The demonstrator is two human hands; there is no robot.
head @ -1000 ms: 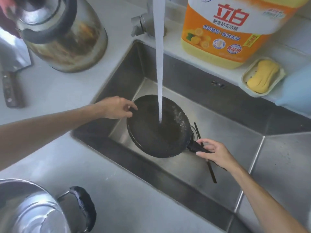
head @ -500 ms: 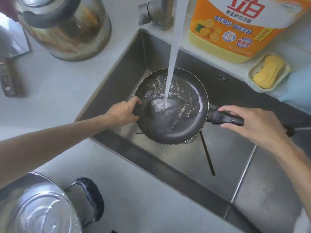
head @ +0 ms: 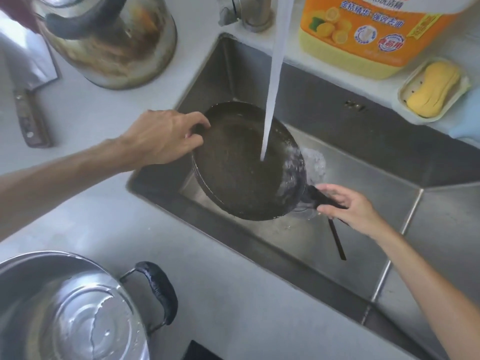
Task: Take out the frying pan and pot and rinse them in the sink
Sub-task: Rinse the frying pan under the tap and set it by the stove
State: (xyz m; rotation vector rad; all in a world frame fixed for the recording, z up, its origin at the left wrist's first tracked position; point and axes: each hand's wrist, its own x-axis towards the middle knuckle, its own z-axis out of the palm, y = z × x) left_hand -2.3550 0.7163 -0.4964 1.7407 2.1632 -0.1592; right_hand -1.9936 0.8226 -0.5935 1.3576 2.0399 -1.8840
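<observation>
A black frying pan [head: 239, 167] hangs tilted over the steel sink [head: 345, 162], its right side lower. Tap water [head: 272, 81] streams into the pan, and water pours off its lower right rim. My left hand [head: 166, 137] grips the pan's upper left rim. My right hand [head: 348, 207] is closed around the pan's black handle at the lower right. A steel pot [head: 65, 307] with a black side handle stands on the counter at the lower left, wet inside.
Dark chopsticks [head: 337, 240] lie on the sink floor under my right hand. A steel kettle [head: 111, 40] and a cleaver [head: 28, 100] sit on the counter at upper left. An orange detergent jug [head: 363, 35] and a soap dish [head: 433, 89] stand behind the sink.
The pan went from level and filling with water to tilted down to the right, pouring the water out. My right hand lowered with the handle.
</observation>
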